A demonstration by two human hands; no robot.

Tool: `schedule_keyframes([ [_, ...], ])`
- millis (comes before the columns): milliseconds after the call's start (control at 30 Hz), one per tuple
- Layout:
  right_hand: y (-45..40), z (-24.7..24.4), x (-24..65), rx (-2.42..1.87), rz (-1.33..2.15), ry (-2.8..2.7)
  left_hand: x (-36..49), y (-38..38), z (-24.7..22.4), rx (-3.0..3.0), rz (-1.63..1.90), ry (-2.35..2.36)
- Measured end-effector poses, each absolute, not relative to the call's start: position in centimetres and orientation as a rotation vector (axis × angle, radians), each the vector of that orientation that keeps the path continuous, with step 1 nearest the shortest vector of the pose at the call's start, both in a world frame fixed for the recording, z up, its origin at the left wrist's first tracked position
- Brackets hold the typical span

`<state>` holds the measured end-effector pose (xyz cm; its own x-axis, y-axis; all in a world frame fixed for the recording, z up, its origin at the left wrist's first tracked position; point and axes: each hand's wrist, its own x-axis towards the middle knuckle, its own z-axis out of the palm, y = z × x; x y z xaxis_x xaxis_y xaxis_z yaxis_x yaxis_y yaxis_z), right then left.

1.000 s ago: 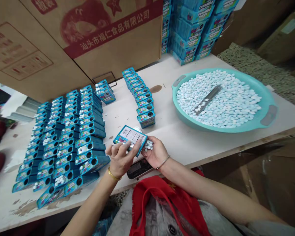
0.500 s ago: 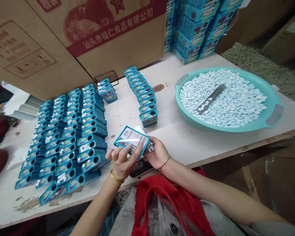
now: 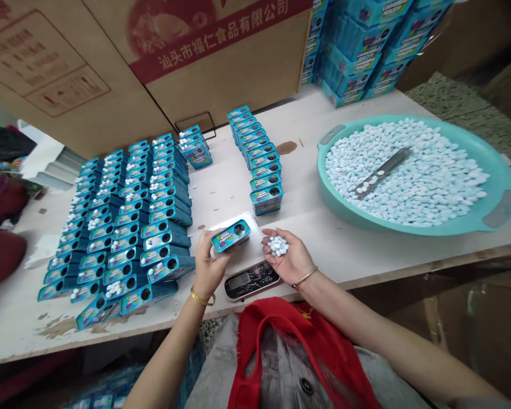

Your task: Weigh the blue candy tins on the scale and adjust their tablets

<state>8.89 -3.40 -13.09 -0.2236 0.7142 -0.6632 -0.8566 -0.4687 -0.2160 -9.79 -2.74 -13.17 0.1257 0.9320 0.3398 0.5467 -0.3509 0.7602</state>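
Upright in my left hand [image 3: 210, 264] is a blue candy tin [image 3: 230, 236], its round top hole facing up, above the white plate [image 3: 249, 221] of a scale. Beside it on the right, my right hand [image 3: 287, 255] is palm up, cupping a small pile of white candies [image 3: 277, 245]. The scale's black display panel [image 3: 252, 280] lies just below both hands. A teal basin [image 3: 344, 207] full of pale candies [image 3: 443, 170] sits to the right, with a metal strip [image 3: 383, 172] lying on the candies.
Rows of blue tins [image 3: 128, 227] cover the left of the table [image 3: 221, 199]. Another line of tins [image 3: 266, 199] stands behind the scale. Large cardboard boxes [image 3: 230, 74] and stacked packs of tins [image 3: 353, 51] stand at the back. Red objects [image 3: 4, 255] are at the far left.
The tin has turned from lying tilted over my right hand to upright, and my hands have moved apart. The candies in my right palm and the scale's display are now uncovered. The view has shifted.
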Motion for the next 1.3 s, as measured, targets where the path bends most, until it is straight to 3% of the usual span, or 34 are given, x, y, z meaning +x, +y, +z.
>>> schedule_keyframes([
  [333, -5.5, -14.0, 12.0, -0.983, 1.886, 0.247, -12.0, -2.9, -13.4, 1.898, 1.056, 1.431],
  [633, -7.2, -14.5, 12.8, -1.011, 1.846, 0.236, -13.3, -4.6, -11.6, 1.702, 1.299, 1.392],
  [1300, -7.3, -14.5, 12.3, -1.010, 1.832, 0.213, -12.8, -4.4, -13.2, 1.717, 1.191, 1.429],
])
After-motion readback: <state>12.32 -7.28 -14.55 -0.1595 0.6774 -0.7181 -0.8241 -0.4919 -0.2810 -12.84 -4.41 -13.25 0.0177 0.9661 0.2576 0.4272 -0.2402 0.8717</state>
